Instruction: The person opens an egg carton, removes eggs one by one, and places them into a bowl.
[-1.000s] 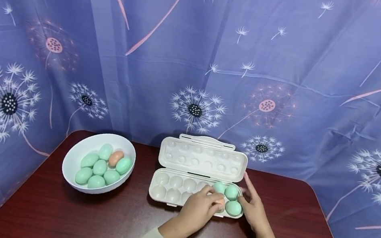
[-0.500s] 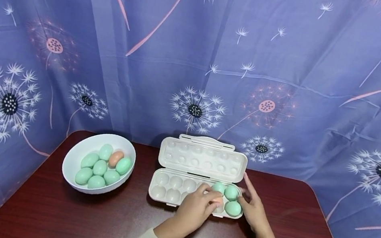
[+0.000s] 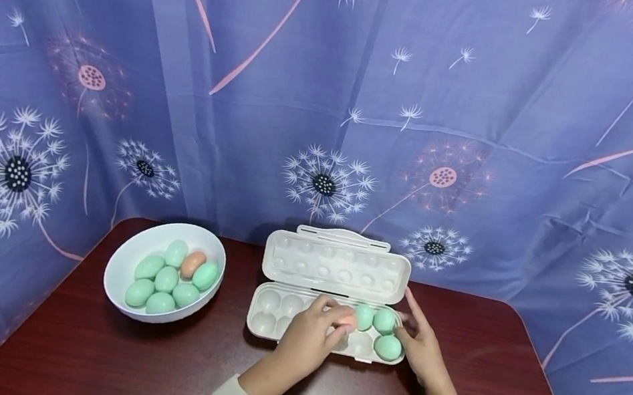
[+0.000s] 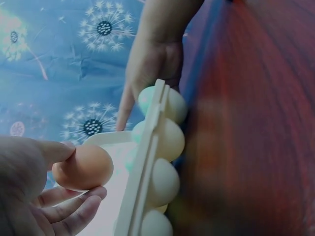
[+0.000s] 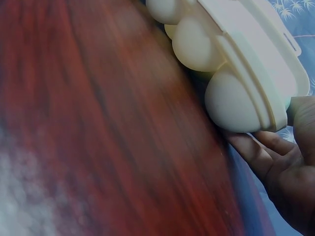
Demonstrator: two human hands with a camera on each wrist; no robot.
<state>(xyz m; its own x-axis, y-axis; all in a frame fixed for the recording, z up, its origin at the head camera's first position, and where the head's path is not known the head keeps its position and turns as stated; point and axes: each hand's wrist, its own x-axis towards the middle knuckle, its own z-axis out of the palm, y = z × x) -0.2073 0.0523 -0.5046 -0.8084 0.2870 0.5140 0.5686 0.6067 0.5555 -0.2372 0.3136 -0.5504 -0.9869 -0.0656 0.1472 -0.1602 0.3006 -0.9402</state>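
Note:
In the head view my left hand (image 3: 303, 337) pinches a brown egg (image 3: 346, 320) between thumb and fingers, over the front row of a white plastic egg carton (image 3: 337, 268) with its lid up. The left wrist view shows this brown egg (image 4: 83, 168) raised beside the carton's cups. Three green eggs sit at the carton's right end: two in the back row, one green egg (image 3: 388, 347) in the front corner. My right hand (image 3: 424, 351) holds that end, its thumb at the rim; in the right wrist view other fingers (image 5: 253, 151) lie against the underside.
A white bowl (image 3: 116, 284) with several green eggs and one brown egg (image 3: 193, 264) stands to the left on the dark red wooden table (image 3: 177, 367). A blue curtain (image 3: 243, 113) with dandelion prints hangs right behind the table.
My left hand has lifted the brown egg out of the front-row cup beside the green corner egg and moved it left, baring that cup. My right hand stays at the carton's end.

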